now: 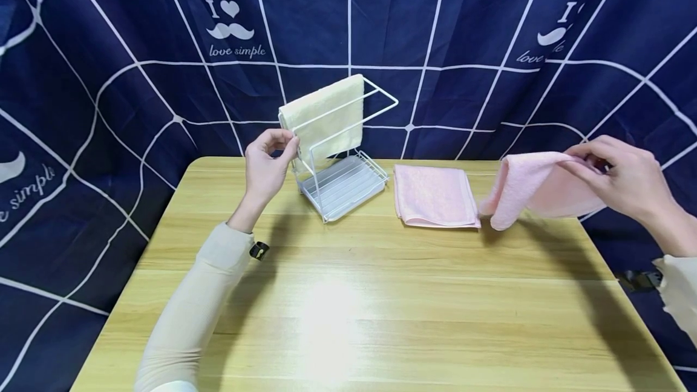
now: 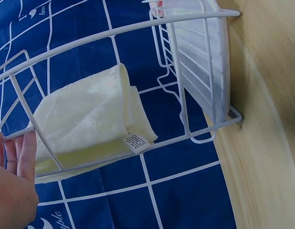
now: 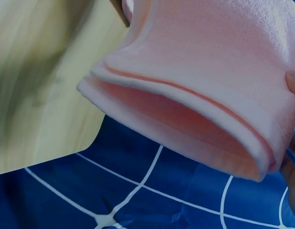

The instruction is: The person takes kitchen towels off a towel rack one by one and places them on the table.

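A white wire rack (image 1: 321,198) with a slatted tray at its base stands near the table's back edge. Over its upper bars hangs a folded pale yellow towel (image 1: 332,111), its white label (image 2: 136,142) visible in the left wrist view. My left hand (image 1: 268,159) pinches the rack's left upper bar beside the towel. Out to the right, my right hand (image 1: 626,177) pinches a folded pink towel (image 1: 525,183) by one edge, lifted over the table's right side and drooping leftward. A second pink towel (image 1: 435,195) lies folded flat between rack and right hand.
The wooden table (image 1: 348,295) has its back edge close to a dark blue cloth (image 1: 392,23) with white grid lines. More of that cloth hangs at the left and right sides.
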Motion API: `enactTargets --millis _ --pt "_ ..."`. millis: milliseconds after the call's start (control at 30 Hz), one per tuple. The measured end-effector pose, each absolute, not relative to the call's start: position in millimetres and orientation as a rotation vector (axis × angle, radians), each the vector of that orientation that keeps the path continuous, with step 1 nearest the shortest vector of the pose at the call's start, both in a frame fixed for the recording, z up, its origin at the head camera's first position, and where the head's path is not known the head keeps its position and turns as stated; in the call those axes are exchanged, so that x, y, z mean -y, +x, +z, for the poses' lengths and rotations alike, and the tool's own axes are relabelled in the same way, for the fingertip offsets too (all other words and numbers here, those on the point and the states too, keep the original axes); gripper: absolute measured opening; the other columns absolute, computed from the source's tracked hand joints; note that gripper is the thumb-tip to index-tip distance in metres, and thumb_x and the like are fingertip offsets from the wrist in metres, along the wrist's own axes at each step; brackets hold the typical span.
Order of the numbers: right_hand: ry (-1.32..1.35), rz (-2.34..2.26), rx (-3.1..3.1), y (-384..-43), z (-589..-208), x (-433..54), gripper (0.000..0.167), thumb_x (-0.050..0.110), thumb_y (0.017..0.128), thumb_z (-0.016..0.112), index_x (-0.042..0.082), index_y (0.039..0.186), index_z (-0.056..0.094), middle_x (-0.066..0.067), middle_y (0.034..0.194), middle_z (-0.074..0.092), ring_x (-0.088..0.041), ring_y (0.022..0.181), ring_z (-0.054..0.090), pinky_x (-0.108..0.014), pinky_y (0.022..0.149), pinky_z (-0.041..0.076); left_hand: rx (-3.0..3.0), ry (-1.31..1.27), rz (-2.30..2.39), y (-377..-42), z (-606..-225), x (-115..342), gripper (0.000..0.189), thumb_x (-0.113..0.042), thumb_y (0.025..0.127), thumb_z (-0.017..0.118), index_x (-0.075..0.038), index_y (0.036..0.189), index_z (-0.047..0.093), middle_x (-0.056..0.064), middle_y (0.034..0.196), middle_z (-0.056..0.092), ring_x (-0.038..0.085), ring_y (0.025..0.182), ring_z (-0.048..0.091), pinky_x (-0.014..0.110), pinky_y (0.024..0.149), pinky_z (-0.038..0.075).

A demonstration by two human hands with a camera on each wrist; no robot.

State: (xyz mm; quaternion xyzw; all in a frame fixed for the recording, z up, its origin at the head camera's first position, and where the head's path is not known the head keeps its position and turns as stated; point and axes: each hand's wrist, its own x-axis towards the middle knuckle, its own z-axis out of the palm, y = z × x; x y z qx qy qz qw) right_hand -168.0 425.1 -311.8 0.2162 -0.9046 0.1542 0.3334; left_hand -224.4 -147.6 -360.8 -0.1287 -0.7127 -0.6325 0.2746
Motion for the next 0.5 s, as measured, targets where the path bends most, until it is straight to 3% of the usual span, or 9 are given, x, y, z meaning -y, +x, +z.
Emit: enactTargets --millis 233,500 --pt "0.568 0.385 2.349 -156.3 -316.7 -434.9 0.036 0.037 0.098 0.075 0.002 0.094 0.076 0.045 0.089 0.041 0.025 0.076 0.035 0.003 0.071 0.024 1.905 -0.358 -1.695 -224.6 -361.1 147.9 0.004 0.001 0.094 0.074 -0.003 0.094 0.072 -0.023 0.076 0.067 -0.003 0.068 0.064 0.012 0.062 0.057" --pt "0.513 0.343 2.393 -144.6 -320.1 -446.5 0.033 0.039 0.098 0.075 0.006 0.093 0.077 0.044 0.086 0.039 0.023 0.073 0.033 -0.008 0.058 0.027 1.899 -0.358 -1.708 -224.8 -360.9 148.5 0.004 0.003 0.094 0.073 -0.001 0.094 0.072 -0.020 0.076 0.067 -0.002 0.068 0.064 0.012 0.062 0.057"
